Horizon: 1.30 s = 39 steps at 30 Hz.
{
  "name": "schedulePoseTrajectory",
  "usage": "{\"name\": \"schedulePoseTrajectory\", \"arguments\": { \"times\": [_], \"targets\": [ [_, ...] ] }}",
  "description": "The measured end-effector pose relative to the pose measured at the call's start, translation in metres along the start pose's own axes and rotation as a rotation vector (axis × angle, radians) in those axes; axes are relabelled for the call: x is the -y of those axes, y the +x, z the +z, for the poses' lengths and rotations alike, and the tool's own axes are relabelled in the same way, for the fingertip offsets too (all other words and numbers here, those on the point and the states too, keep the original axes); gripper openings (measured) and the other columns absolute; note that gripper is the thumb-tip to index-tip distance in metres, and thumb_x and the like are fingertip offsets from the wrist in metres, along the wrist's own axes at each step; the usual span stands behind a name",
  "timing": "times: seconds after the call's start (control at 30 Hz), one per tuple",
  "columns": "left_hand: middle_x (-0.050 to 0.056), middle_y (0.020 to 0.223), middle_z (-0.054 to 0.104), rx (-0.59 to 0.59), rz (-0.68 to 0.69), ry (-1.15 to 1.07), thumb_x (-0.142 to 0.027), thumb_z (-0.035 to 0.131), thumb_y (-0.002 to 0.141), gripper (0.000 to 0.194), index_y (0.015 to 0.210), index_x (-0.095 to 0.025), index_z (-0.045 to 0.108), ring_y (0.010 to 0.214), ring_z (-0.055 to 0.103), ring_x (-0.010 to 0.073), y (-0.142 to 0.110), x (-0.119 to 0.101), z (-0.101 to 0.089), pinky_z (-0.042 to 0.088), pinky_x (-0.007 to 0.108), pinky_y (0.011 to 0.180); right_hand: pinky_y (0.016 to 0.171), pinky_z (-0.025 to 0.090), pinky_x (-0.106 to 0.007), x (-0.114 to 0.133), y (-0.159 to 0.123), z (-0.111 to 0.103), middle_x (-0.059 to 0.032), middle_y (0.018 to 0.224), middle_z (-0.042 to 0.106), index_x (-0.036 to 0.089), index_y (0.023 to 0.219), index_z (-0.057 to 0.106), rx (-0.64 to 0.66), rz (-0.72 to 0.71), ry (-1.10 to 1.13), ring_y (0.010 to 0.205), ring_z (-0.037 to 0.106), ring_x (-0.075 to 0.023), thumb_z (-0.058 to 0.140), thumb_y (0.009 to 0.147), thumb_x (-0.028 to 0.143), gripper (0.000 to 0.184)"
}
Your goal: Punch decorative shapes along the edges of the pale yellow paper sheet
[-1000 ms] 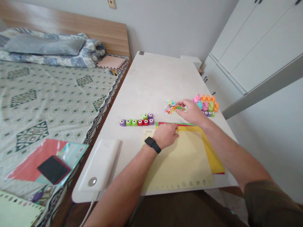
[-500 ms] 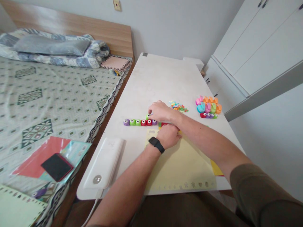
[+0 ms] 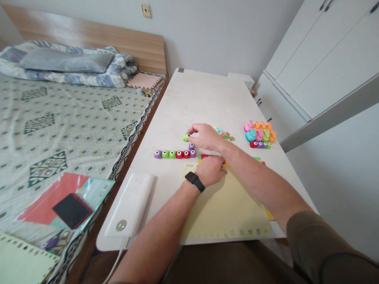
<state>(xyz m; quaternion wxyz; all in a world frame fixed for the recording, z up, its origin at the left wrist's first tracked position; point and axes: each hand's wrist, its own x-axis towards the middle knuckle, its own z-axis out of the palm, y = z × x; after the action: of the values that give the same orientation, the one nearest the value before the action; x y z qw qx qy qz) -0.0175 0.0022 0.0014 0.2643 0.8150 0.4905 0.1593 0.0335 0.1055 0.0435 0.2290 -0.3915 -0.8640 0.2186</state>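
My right hand [image 3: 205, 137] is above the white table [image 3: 195, 98], its fingertips pinching a small green craft punch [image 3: 186, 137]. Below it, a row of small purple, green and red craft punches [image 3: 174, 154] lies on the tabletop, with a purple punch [image 3: 191, 146] standing just above the row's right end. My left hand [image 3: 211, 170], wearing a black smartwatch [image 3: 194, 182], rests on a stack of coloured paper sheets [image 3: 225, 209]. Its fingers lie near a red sheet's edge and are partly hidden. A heap of tiny paper cutouts [image 3: 224, 135] lies just beyond my right hand.
Larger pastel craft punches [image 3: 259, 134] stand at the table's right. A white power bank [image 3: 130, 205] with a cable lies at the near edge. Left of the table is a bed [image 3: 65, 130], holding a phone [image 3: 72, 211] on coloured sheets. White cabinets [image 3: 325, 59] stand right.
My right hand has moved from the paper cutouts to the row of punches, and the green punch has risen from the row's end up and away. My left hand has stayed on the paper.
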Motion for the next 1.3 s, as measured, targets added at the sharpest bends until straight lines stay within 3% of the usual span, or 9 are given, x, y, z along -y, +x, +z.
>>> {"name": "schedulePoseTrajectory", "arguments": {
  "times": [0.13,0.27,0.4,0.57,0.8,1.3],
  "targets": [
    [0.01,0.101,0.076,-0.045,0.056,0.001,-0.027,0.062,0.087,0.022,0.105,-0.017,0.071,0.096,0.071,0.0237,0.001,0.003,0.001,0.054,0.033,0.084,0.083,0.049,-0.033,-0.003,-0.033,-0.036,-0.0036,0.098,0.073,0.02,0.1,0.068,-0.075,0.028,0.221,0.089,0.064,-0.0177,0.067,0.086,0.039,0.023],
    [0.008,0.099,0.076,-0.058,0.046,-0.01,-0.023,0.06,0.088,0.017,0.101,-0.019,0.07,0.093,0.071,0.0224,0.001,0.005,0.001,0.053,0.031,0.081,0.074,0.049,-0.031,-0.023,-0.076,-0.06,-0.0045,0.096,0.072,0.019,0.102,0.064,-0.11,0.137,0.305,0.083,0.064,-0.0161,0.067,0.088,0.04,0.026],
    [0.007,0.099,0.076,-0.062,0.036,-0.022,-0.023,0.059,0.088,0.018,0.102,-0.018,0.069,0.091,0.071,0.0216,0.001,0.006,0.001,0.052,0.03,0.077,0.064,0.047,-0.028,-0.051,-0.12,-0.069,-0.0048,0.097,0.071,0.019,0.103,0.061,-0.089,0.241,0.253,0.08,0.063,-0.0156,0.065,0.088,0.039,0.025],
    [0.006,0.097,0.077,-0.066,0.028,-0.014,-0.024,0.06,0.088,0.017,0.102,-0.019,0.069,0.09,0.071,0.0212,0.002,0.007,0.002,0.052,0.029,0.076,0.068,0.049,-0.03,-0.074,-0.156,-0.069,-0.0057,0.101,0.071,0.02,0.103,0.065,0.016,0.275,0.202,0.085,0.064,-0.0179,0.067,0.084,0.036,0.025],
    [0.006,0.1,0.076,-0.059,0.019,-0.031,-0.024,0.06,0.088,0.017,0.102,-0.019,0.069,0.091,0.071,0.0208,0.003,0.008,0.002,0.052,0.029,0.077,0.079,0.051,-0.034,-0.08,-0.174,-0.068,-0.0034,0.102,0.073,0.023,0.104,0.067,0.058,0.298,0.171,0.087,0.065,-0.0193,0.069,0.08,0.031,0.025],
    [0.006,0.097,0.076,-0.043,0.004,-0.032,-0.023,0.058,0.088,0.018,0.101,-0.02,0.069,0.089,0.07,0.0205,0.003,0.003,-0.001,0.052,0.029,0.076,0.093,0.052,-0.04,-0.082,-0.178,-0.062,-0.0034,0.107,0.073,0.025,0.102,0.066,0.042,0.283,0.227,0.1,0.067,-0.0217,0.07,0.079,0.027,0.023]
  ]
}}
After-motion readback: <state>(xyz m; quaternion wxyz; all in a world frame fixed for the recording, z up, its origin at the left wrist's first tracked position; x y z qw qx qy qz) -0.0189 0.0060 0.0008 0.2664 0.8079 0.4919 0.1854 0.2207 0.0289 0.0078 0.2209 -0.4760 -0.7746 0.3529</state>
